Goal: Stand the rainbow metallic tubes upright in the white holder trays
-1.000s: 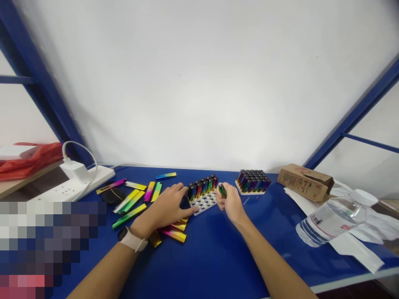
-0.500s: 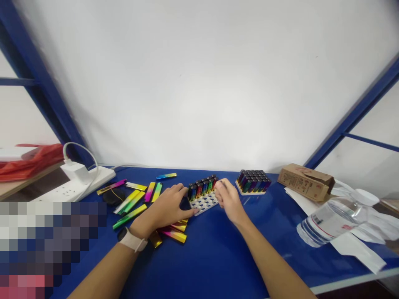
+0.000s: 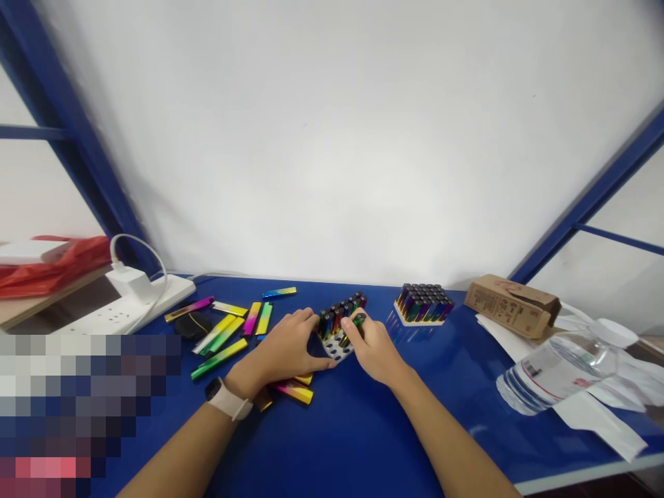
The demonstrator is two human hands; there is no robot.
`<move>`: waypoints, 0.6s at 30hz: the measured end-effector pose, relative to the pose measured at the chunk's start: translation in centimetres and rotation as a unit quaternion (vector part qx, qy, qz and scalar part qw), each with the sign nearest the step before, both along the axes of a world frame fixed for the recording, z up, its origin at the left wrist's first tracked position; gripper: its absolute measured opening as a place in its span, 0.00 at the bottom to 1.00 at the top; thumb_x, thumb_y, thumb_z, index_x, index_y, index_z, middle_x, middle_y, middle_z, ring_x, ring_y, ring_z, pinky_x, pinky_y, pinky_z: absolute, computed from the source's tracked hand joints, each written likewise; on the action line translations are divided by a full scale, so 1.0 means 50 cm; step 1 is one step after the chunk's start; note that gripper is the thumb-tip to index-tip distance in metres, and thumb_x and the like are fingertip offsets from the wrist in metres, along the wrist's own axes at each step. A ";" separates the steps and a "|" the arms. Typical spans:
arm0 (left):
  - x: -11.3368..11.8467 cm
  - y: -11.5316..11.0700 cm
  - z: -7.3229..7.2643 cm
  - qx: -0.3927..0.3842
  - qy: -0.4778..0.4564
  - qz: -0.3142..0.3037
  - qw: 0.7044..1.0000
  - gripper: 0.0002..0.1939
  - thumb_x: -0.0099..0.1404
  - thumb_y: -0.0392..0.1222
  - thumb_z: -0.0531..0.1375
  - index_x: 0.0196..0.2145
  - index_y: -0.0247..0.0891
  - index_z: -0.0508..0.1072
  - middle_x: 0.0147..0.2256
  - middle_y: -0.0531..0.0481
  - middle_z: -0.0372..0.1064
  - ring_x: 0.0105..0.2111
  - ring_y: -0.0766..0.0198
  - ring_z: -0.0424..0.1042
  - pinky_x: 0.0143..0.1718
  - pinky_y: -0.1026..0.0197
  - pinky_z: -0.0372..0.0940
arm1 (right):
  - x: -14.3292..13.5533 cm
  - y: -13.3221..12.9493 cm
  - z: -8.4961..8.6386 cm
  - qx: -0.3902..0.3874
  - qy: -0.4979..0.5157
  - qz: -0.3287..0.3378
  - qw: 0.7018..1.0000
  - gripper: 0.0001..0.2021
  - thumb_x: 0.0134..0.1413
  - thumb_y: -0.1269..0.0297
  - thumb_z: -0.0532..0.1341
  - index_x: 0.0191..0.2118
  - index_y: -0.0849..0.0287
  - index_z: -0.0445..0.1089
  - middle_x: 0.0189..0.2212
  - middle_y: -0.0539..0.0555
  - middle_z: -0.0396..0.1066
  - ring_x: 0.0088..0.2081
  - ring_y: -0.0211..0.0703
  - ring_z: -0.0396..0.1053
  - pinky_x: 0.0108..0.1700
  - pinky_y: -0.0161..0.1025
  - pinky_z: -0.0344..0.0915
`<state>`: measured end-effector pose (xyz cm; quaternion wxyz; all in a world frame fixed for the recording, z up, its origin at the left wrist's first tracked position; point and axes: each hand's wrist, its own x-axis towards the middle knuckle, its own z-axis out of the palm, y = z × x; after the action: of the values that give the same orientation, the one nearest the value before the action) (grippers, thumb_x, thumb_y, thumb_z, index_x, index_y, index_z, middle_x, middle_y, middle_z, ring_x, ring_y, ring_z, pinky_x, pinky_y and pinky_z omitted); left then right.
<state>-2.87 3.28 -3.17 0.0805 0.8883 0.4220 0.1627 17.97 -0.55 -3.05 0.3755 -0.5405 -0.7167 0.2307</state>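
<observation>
A white tray [image 3: 338, 349] with oval holes stands on the table, its back rows filled with upright black-topped lighters [image 3: 335, 312]. My left hand [image 3: 293, 346] grips the tray from the left, its thumb on the front corner and its fingers by the back end. My right hand [image 3: 376, 347] pinches a shiny dark lighter [image 3: 357, 321] between thumb and fingers, tilted over the tray's front holes. Whether its lower end sits in a hole, I cannot tell. Loose colourful lighters [image 3: 228, 335] lie scattered left of my left hand, some partly under it.
A second tray [image 3: 421, 322] packed with upright lighters stands at the back right. Further right are a cardboard box [image 3: 511, 304], a tilted-looking water bottle [image 3: 563, 366] and white paper [image 3: 602, 418]. A power strip [image 3: 166, 294] and black round object [image 3: 191, 324] lie left.
My right hand has moved slightly left and down over the tray, and the lighter in its fingers now shows. My left hand stays at the tray, which looks turned a little.
</observation>
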 end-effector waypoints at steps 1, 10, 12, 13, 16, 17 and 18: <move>0.002 -0.003 0.002 -0.001 0.000 -0.006 1.000 0.35 0.57 0.67 0.63 0.49 0.35 0.72 0.51 0.36 0.70 0.52 0.40 0.70 0.53 0.45 0.64 | -0.002 -0.001 -0.001 0.000 -0.004 0.004 1.000 0.16 0.70 0.50 0.49 0.34 0.54 0.59 0.26 0.48 0.64 0.29 0.43 0.65 0.34 0.39 0.58; 0.000 -0.010 0.012 0.001 -0.005 -0.029 1.000 0.29 0.58 0.64 0.63 0.45 0.37 0.73 0.47 0.40 0.70 0.47 0.45 0.71 0.46 0.49 0.66 | -0.014 -0.012 0.002 -0.006 -0.092 0.031 0.995 0.12 0.70 0.53 0.49 0.40 0.54 0.62 0.35 0.53 0.71 0.39 0.49 0.70 0.40 0.43 0.63; -0.002 -0.011 0.014 0.002 -0.007 -0.030 1.000 0.28 0.58 0.64 0.64 0.45 0.37 0.73 0.45 0.40 0.70 0.46 0.46 0.72 0.46 0.50 0.66 | -0.017 -0.014 0.004 -0.013 -0.094 0.031 0.995 0.12 0.70 0.53 0.49 0.40 0.54 0.62 0.35 0.54 0.71 0.38 0.49 0.70 0.39 0.43 0.63; -0.003 -0.011 0.015 0.002 -0.007 -0.031 0.999 0.28 0.58 0.63 0.64 0.44 0.37 0.73 0.45 0.41 0.70 0.45 0.46 0.72 0.46 0.50 0.66 | -0.019 -0.015 0.004 -0.014 -0.093 0.029 0.995 0.12 0.70 0.53 0.49 0.41 0.55 0.62 0.35 0.54 0.72 0.38 0.48 0.70 0.39 0.43 0.63; -0.002 -0.012 0.018 0.002 -0.007 -0.031 0.999 0.27 0.58 0.63 0.64 0.43 0.37 0.72 0.44 0.42 0.69 0.45 0.47 0.72 0.45 0.50 0.66 | -0.024 -0.014 0.001 -0.006 -0.091 0.016 0.996 0.11 0.69 0.53 0.50 0.43 0.55 0.62 0.36 0.55 0.72 0.38 0.49 0.71 0.41 0.44 0.64; -0.001 -0.012 0.019 0.001 -0.007 -0.031 0.999 0.27 0.58 0.62 0.64 0.43 0.37 0.72 0.44 0.42 0.69 0.45 0.47 0.72 0.45 0.50 0.66 | -0.026 -0.014 -0.001 -0.004 -0.094 0.013 0.996 0.11 0.69 0.54 0.51 0.43 0.56 0.62 0.37 0.56 0.72 0.39 0.49 0.71 0.41 0.44 0.65; -0.001 -0.012 0.020 0.001 -0.007 -0.031 1.000 0.26 0.57 0.62 0.65 0.42 0.37 0.72 0.44 0.42 0.69 0.45 0.47 0.72 0.45 0.50 0.66 | -0.027 -0.014 -0.003 -0.001 -0.097 0.011 0.995 0.11 0.69 0.54 0.52 0.44 0.56 0.62 0.37 0.56 0.72 0.39 0.49 0.71 0.42 0.45 0.65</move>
<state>-2.92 2.67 -2.17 0.0880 0.8996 0.3939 0.1669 16.60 -1.25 -3.18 0.3013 -0.5531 -0.7550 0.1824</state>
